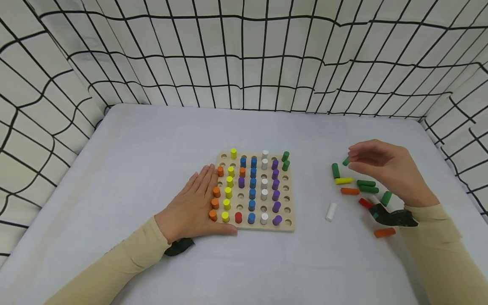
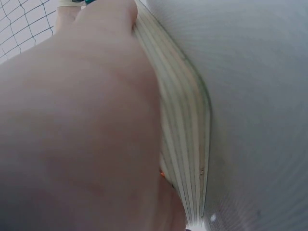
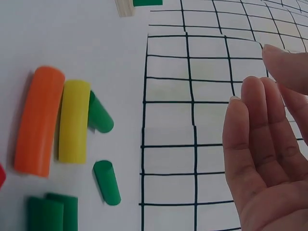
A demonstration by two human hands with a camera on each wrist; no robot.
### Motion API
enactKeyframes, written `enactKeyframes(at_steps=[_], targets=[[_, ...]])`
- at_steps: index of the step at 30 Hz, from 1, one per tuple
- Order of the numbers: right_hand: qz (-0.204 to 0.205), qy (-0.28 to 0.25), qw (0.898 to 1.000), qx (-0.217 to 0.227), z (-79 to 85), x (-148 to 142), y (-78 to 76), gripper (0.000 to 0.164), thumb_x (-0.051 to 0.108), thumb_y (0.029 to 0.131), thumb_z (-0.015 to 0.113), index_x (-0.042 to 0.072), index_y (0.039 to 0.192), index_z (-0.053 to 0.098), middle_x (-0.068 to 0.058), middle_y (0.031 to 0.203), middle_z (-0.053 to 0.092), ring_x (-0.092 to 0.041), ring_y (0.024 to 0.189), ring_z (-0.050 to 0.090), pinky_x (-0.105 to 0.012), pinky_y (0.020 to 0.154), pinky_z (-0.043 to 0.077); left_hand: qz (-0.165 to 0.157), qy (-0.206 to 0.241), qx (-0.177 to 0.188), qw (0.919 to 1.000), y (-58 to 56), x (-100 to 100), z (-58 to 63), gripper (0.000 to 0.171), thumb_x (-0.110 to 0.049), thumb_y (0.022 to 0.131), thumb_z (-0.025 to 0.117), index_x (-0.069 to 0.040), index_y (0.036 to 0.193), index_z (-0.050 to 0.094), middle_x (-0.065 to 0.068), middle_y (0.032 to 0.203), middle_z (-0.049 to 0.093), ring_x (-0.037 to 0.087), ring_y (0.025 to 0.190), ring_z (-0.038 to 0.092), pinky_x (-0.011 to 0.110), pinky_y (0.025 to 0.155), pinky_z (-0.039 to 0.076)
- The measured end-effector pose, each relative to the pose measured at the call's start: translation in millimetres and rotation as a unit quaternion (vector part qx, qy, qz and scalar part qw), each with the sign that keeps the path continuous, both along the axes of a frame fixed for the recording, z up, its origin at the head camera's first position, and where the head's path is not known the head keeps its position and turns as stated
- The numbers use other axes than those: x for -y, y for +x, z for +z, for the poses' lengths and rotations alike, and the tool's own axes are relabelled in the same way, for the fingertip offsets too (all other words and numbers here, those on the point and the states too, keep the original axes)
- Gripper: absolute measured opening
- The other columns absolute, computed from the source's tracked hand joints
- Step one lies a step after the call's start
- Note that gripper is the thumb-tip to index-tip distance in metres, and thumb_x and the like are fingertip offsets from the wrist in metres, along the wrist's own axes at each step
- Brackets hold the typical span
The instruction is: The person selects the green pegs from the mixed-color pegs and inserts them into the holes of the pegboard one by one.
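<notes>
A square wooden pegboard (image 1: pixel 270 227) holds columns of orange, yellow, blue, white and purple pegs, plus one red peg (image 1: pixel 238 217) and two green pegs at its far right corner. My left hand (image 1: pixel 192 207) lies along the board's left side, fingers straight, thumb stretched along the near edge. In the left wrist view that hand hides most of the layered board edge (image 2: pixel 180 110). Over the loose pegs on the right, my right hand (image 1: pixel 389 167) hovers with fingers gently bent. Nothing sits between its thumb and fingers (image 3: pixel 257 120) in the right wrist view.
Loose pegs lie right of the board: several green ones, a yellow peg (image 1: pixel 344 181), a red peg (image 1: pixel 364 203), orange pegs (image 1: pixel 350 191) and a white peg (image 1: pixel 331 212) apart from the others. Black wire grid (image 1: pixel 244 57) walls the white table's back and sides.
</notes>
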State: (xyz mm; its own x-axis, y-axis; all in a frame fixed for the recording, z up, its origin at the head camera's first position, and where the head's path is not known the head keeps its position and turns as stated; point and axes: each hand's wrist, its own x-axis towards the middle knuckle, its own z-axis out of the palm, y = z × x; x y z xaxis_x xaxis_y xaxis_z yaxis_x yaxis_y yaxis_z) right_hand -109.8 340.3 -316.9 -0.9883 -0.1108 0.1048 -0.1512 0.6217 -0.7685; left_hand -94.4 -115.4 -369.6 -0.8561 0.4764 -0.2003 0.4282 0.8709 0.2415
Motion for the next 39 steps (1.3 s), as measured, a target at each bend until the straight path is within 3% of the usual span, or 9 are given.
enactKeyframes(at_steps=[12,19,22,28,35,39], targets=[[-0.011,0.019,1.0,0.022,-11.4,-15,0.4,0.032,0.022,0.095,0.077,0.015,0.126,0.069,0.011,0.11,0.074,0.001,0.094,0.074,-0.011,0.08,0.059,-0.002,-0.003,0.001,1.0,-2.9,0,0.1,0.143,-0.091,0.071,0.064,0.004,0.164,0.011,0.021,0.175,0.008,0.04,0.164,0.008,0.058,0.133,0.013],[-0.014,0.043,0.998,0.034,-18.5,-25,-0.9,0.031,0.024,0.096,0.076,0.017,0.125,0.069,0.004,0.111,0.076,0.003,0.093,0.072,-0.01,0.079,0.058,-0.002,-0.003,0.004,1.0,-3.3,1,1.2,0.143,-0.09,0.071,0.065,0.004,0.164,0.011,0.022,0.175,0.008,0.041,0.164,0.009,0.059,0.133,0.013],[-0.012,0.056,0.998,0.041,-21.3,-29,-2.3,0.032,0.026,0.096,0.076,0.018,0.126,0.069,0.006,0.111,0.074,0.003,0.095,0.071,-0.01,0.078,0.058,0.003,-0.006,0.007,1.0,-3.4,2,1.2,0.144,-0.09,0.07,0.066,0.003,0.164,0.01,0.021,0.175,0.006,0.04,0.164,0.006,0.058,0.134,0.011],[-0.012,0.088,0.993,0.072,-21.6,-38,-3.6,0.033,0.034,0.096,0.075,0.024,0.127,0.069,0.012,0.114,0.073,0.007,0.098,0.068,-0.011,0.078,0.057,0.006,-0.003,0.009,0.9999,-3.9,1,1.6,0.146,-0.091,0.069,0.066,0.002,0.165,0.008,0.02,0.176,0.003,0.038,0.165,0.004,0.057,0.134,0.01],[-0.001,0.099,0.989,0.11,-24.2,-47,-4.4,0.036,0.035,0.096,0.075,0.025,0.129,0.068,0.005,0.12,0.072,0.004,0.1,0.068,-0.014,0.08,0.058,0.005,-0.001,0.007,1.0,-2.3,1,1.4,0.144,-0.09,0.069,0.067,0.002,0.165,0.01,0.02,0.176,0.006,0.04,0.164,0.007,0.059,0.133,0.011],[0.011,0.112,0.985,0.127,-24.4,-53,-3.5,0.038,0.038,0.095,0.076,0.028,0.131,0.067,0.007,0.124,0.071,0.006,0.102,0.066,-0.014,0.081,0.057,0.006,0.001,0.01,0.9999,-2.0,-1,-0.2,0.144,-0.091,0.069,0.066,0.001,0.165,0.009,0.019,0.176,0.005,0.039,0.164,0.005,0.058,0.134,0.01]])
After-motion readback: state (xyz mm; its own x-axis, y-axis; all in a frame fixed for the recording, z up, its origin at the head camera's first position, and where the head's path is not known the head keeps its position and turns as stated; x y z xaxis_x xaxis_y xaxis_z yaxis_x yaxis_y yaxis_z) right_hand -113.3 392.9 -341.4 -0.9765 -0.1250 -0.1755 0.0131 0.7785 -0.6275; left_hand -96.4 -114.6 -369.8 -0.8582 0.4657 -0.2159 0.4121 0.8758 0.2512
